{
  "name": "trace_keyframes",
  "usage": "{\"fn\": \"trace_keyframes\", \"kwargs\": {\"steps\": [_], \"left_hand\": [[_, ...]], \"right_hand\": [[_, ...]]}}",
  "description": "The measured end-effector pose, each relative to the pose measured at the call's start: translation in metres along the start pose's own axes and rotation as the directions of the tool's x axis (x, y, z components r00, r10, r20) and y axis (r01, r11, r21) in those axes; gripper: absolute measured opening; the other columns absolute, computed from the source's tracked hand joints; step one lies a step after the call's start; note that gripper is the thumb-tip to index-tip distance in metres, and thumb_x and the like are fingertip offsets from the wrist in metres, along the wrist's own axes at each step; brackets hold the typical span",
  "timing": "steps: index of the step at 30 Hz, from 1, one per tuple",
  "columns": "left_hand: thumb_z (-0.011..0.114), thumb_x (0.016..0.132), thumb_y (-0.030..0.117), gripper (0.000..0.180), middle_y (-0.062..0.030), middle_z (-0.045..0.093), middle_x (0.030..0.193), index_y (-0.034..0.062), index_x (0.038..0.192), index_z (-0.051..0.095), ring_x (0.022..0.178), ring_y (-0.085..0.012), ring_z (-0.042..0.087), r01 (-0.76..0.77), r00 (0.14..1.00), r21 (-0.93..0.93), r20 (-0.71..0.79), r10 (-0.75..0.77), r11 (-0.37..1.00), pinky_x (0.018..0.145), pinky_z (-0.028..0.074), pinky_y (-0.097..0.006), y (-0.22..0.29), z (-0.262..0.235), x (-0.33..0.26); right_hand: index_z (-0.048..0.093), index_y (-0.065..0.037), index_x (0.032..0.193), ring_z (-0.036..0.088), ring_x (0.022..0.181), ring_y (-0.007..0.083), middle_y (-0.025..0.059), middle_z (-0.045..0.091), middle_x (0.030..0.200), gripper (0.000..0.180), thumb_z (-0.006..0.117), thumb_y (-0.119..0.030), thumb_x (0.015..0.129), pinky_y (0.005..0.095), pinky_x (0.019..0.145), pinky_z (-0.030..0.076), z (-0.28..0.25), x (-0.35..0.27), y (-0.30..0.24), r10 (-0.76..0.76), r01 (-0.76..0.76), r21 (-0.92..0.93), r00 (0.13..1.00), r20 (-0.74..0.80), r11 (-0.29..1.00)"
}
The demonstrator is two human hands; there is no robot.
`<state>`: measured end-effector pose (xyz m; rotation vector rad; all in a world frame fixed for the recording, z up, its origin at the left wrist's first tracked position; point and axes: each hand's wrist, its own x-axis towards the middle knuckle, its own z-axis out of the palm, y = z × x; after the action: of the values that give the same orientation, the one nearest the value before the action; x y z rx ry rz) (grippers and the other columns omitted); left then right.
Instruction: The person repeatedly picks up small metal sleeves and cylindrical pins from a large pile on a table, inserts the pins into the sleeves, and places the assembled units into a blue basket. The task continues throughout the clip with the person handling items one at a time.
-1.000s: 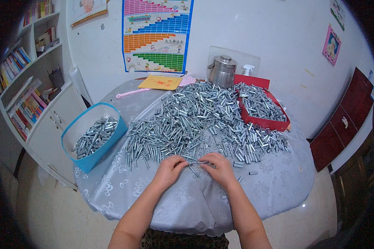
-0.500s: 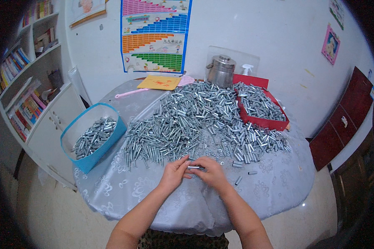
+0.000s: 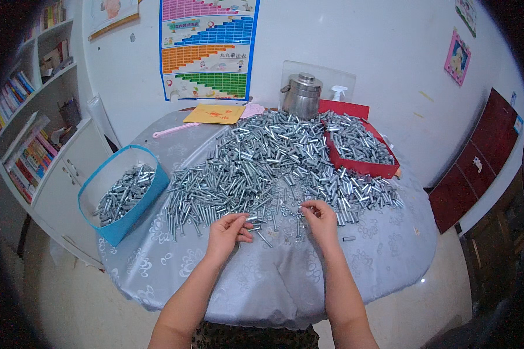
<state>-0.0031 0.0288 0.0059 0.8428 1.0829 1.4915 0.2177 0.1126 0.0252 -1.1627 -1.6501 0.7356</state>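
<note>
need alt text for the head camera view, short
Two bare hands, left hand and right hand, pick at the near edge of a big pile of metal bolts on a round table, with a blue box left and a red tray behind.

A heap of bright, glossy metal bolts point(image 3: 273, 157) is spread over a bench point(image 3: 262, 279) draped in shiny, patterned silver-grey cloth. More are held in a matt blue bin point(image 3: 102, 218) and a red tray point(image 3: 364, 168); a polished steel pot point(image 3: 301, 95) is seen behind.
</note>
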Motion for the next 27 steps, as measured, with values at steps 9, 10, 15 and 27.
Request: {"fn": "trace_keyframes", "kwargs": {"steps": [9, 10, 15, 27], "left_hand": [[0.05, 0.086, 0.01, 0.021, -0.0154, 0.061, 0.083, -0.0034, 0.101, 0.056, 0.059, -0.0148, 0.059, -0.017, 1.0, 0.016, 0.005, 0.017, 1.0, 0.052, 0.053, -0.027, 0.0, 0.004, -0.002], [0.05, 0.086, 0.01, 0.021, -0.0155, 0.061, 0.083, -0.0033, 0.101, 0.056, 0.059, -0.0147, 0.059, -0.011, 1.0, 0.019, 0.002, 0.011, 1.0, 0.052, 0.053, -0.027, 0.0, 0.005, -0.001], [0.051, 0.086, 0.01, 0.02, -0.0152, 0.062, 0.084, -0.0021, 0.101, 0.057, 0.057, -0.0137, 0.058, -0.016, 1.0, 0.049, 0.017, 0.015, 0.999, 0.052, 0.053, -0.028, -0.002, 0.005, -0.001], [0.051, 0.086, 0.012, 0.021, -0.0133, 0.062, 0.083, -0.001, 0.101, 0.057, 0.055, -0.012, 0.058, -0.013, 1.0, 0.082, 0.022, 0.011, 0.997, 0.05, 0.051, -0.024, -0.001, 0.008, -0.005]], "right_hand": [[0.067, -0.009, 0.078, 0.054, 0.079, 0.0281, 0.0102, 0.059, 0.078, 0.013, 0.065, -0.017, 0.068, 0.0369, 0.072, 0.043, -0.001, -0.006, 0.007, -0.135, 0.223, -0.472, 0.968, 0.213, 0.853], [0.068, -0.009, 0.078, 0.053, 0.079, 0.0281, 0.0101, 0.059, 0.078, 0.013, 0.065, -0.018, 0.068, 0.037, 0.072, 0.043, 0.001, -0.006, 0.011, -0.147, 0.238, -0.476, 0.964, 0.221, 0.847], [0.068, -0.01, 0.076, 0.053, 0.079, 0.028, 0.0099, 0.06, 0.078, 0.013, 0.066, -0.018, 0.066, 0.0367, 0.072, 0.043, 0.005, -0.005, 0.014, -0.144, 0.238, -0.494, 0.965, 0.219, 0.836], [0.067, -0.008, 0.072, 0.054, 0.077, 0.0273, 0.01, 0.059, 0.077, 0.016, 0.071, -0.019, 0.062, 0.0367, 0.069, 0.043, 0.007, -0.007, 0.006, -0.138, 0.236, -0.5, 0.965, 0.225, 0.834]]}}
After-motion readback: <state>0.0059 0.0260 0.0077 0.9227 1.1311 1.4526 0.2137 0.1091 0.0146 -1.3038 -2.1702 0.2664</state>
